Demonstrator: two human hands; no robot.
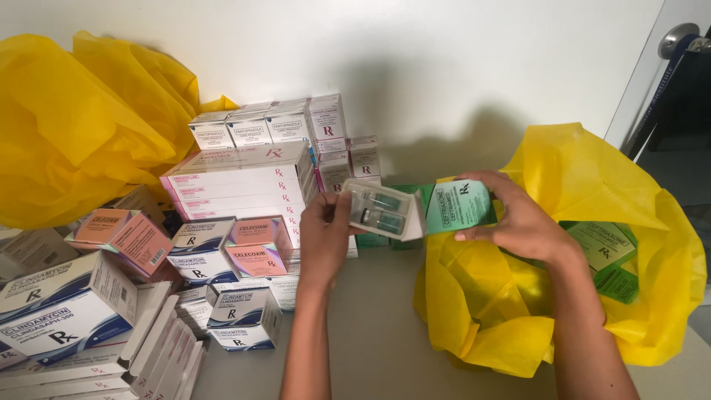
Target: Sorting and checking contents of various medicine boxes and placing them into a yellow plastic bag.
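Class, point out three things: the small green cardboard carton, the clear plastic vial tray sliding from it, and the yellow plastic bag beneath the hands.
Small green cardboard carton [459, 206], head view, printed front face.
Clear plastic vial tray [379, 210], head view, tray middle.
Yellow plastic bag [592, 174], head view, upper fold.

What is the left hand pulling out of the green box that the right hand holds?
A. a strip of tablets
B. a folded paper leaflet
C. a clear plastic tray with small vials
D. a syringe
C: the left hand grips a clear plastic tray with two small vials, slid partly out of the green box held in the right hand.
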